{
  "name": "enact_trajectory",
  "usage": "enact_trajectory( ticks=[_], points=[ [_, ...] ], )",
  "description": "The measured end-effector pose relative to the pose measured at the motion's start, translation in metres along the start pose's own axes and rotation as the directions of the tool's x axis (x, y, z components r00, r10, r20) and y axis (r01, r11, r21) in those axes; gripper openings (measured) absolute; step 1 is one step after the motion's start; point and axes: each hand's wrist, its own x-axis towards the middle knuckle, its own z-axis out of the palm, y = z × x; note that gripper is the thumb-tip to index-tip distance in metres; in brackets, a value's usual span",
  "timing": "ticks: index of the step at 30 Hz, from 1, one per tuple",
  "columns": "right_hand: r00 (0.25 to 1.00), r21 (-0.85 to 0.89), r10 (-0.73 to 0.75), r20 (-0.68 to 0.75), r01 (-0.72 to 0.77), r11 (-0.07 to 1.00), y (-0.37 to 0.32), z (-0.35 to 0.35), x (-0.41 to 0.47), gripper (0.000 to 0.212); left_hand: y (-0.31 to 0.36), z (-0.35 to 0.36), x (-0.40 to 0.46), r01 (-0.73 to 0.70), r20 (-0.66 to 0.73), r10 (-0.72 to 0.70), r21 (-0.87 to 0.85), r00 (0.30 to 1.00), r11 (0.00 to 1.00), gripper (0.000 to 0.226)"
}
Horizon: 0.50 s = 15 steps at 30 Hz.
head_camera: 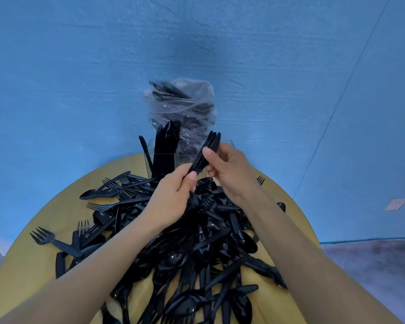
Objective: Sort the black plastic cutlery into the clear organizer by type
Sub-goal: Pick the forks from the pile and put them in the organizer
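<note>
Above the pile (197, 242), both hands' fingers (192, 177) pinch a knife bundle (205, 153).

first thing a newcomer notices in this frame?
The heap of black cutlery covering the yellow round table. Above it, the left hand and right hand both grip a bundle of knives before the clear organizer, where forks stand upright.

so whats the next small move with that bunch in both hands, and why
Probably carry the bundle of knives forward and lower it, handles down, into an open compartment of the clear organizer. The left hand and right hand both grip the bundle just in front of the organizer, whose left compartment already holds upright forks.
</note>
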Motion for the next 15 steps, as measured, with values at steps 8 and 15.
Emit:
enact_trajectory(
  ticks=[8, 15],
  points=[
    [0.974, 0.027, 0.158, 0.163, -0.165, 0.986, -0.016, 0.005, 0.028, 0.009, -0.004, -0.034, 0.017, 0.249, 0.3, -0.15, -0.329, 0.942, 0.911, 0.03],
    [0.934, -0.12, 0.329, 0.139, -0.314, 0.942, -0.019, 0.022, 0.045, 0.01, -0.031, -0.038, 0.017, 0.016, 0.045, -0.035, 0.38, 0.998, 0.925, 0.025]
  ],
)
